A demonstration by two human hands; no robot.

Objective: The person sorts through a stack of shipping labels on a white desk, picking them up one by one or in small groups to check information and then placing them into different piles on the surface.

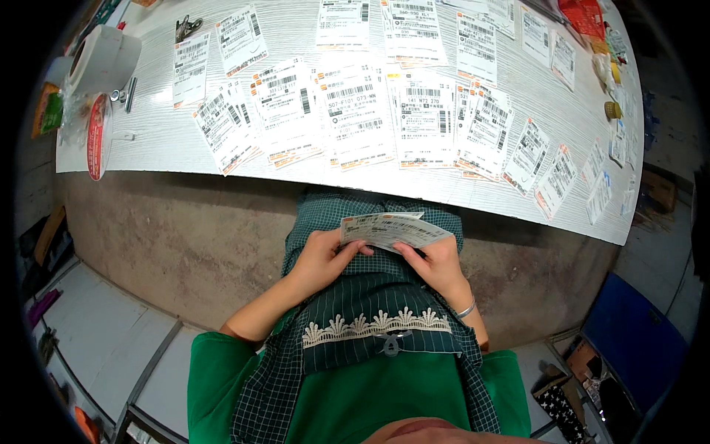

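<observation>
A small stack of white shipping labels [392, 229], printed with barcodes and orange marks, is held over my lap, slightly fanned and tilted. My left hand [319, 259] grips its left end, thumb on the near side. At the right end my right hand [439, 266] pinches the same labels, thumb across the near edge. The fingers behind the stack are mostly hidden. Beyond my hands, several piles of similar labels [357, 122] lie in rows on the white table [151, 157], some overlapping. Single labels [556, 181] spread toward the table's right corner.
On the table's left stand a large white roll [103, 59] and a red-and-white oval object [97, 137]. A metal clip [187, 28] lies near a label at the back left. Red packaging [582, 18] and small items line the right edge. A blue panel [634, 340] stands at lower right.
</observation>
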